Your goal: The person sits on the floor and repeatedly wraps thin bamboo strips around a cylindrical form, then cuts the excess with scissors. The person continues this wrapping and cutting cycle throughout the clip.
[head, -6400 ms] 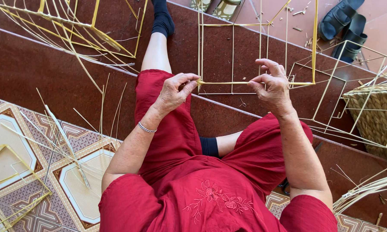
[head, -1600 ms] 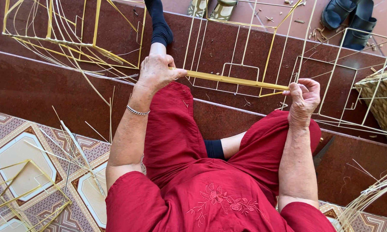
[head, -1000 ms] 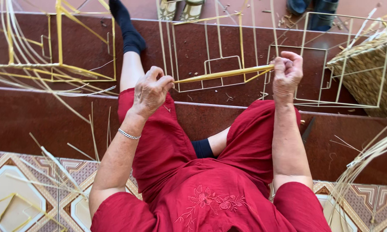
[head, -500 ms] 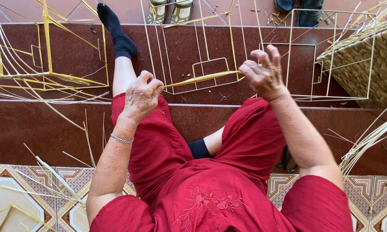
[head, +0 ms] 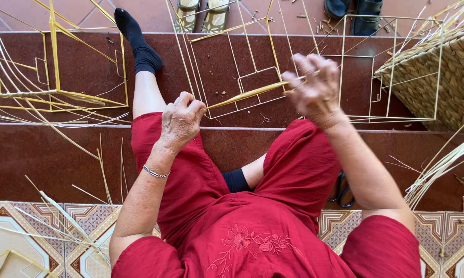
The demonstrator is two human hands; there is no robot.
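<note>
Reed strip [head: 252, 93] pinched in both closed grips.

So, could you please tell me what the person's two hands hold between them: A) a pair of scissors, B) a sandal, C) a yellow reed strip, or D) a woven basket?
C: the left hand and right hand each grip an end of a yellow reed strip.

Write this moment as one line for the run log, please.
left hand: pinches thin yellow reed strip | right hand: at strip's other end, blurred | behind: pale wire frame
</note>
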